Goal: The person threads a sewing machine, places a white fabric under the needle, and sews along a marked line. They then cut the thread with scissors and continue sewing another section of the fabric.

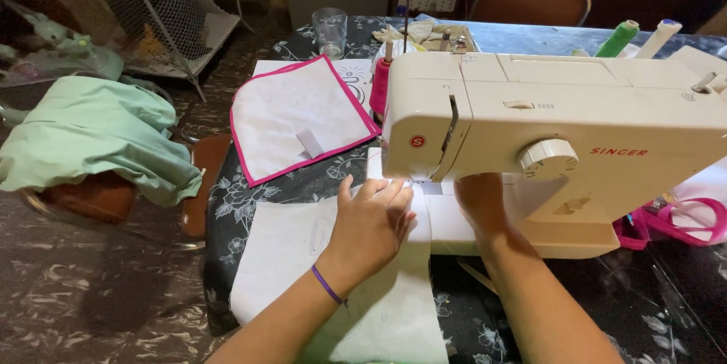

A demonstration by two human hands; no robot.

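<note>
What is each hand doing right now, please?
Left hand: open, flat on the white fabric.
Right hand: under the sewing machine; cannot be told.

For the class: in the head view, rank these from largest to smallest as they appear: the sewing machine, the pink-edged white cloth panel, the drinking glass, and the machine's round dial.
1. sewing machine
2. pink-edged white cloth panel
3. drinking glass, though it stands farther from the camera
4. round dial
</note>
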